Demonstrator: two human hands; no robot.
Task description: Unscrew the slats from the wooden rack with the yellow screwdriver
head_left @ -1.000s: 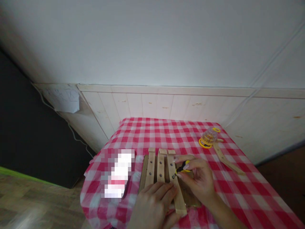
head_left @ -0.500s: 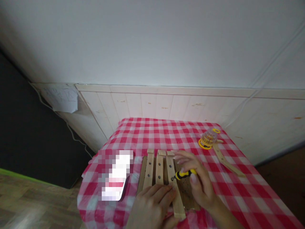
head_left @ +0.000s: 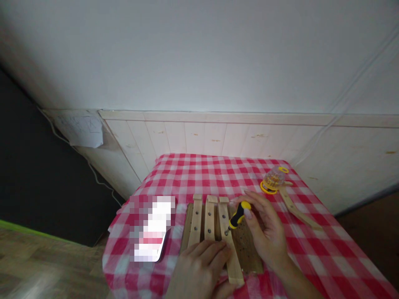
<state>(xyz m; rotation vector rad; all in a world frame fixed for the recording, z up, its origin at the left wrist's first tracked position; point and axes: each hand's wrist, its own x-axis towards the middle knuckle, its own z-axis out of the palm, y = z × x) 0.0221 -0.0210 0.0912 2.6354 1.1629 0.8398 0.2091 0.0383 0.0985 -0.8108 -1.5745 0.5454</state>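
Note:
My right hand (head_left: pixel 269 232) grips a yellow-and-black screwdriver (head_left: pixel 237 216) between thumb and fingers. Its tip meets the lower screw of the right-hand wooden hook strip (head_left: pixel 234 265); the handle leans up and to the right. Across the lower part of the strips lies my left hand (head_left: pixel 202 265), its fingertips on the right strip and its thumb by that strip's near end. Beside it are a middle strip (head_left: pixel 210 218) and a left strip (head_left: pixel 196 220), each showing two dark screws. All three rest on a brown wooden board (head_left: pixel 252 253), partly hidden by my hands.
A phone (head_left: pixel 156 228) with a blurred screen lies left of the board. At the far right stand a clear bit holder with yellow ends (head_left: pixel 273 181) and another bent wooden strip (head_left: pixel 296 211). A red-and-white checked cloth (head_left: pixel 187 174) covers the table, which meets the wall.
The screwdriver handle has tilted from nearly flat to steeper, its tip staying at the same screw. My right hand has turned and shifted slightly right. My left hand keeps its place.

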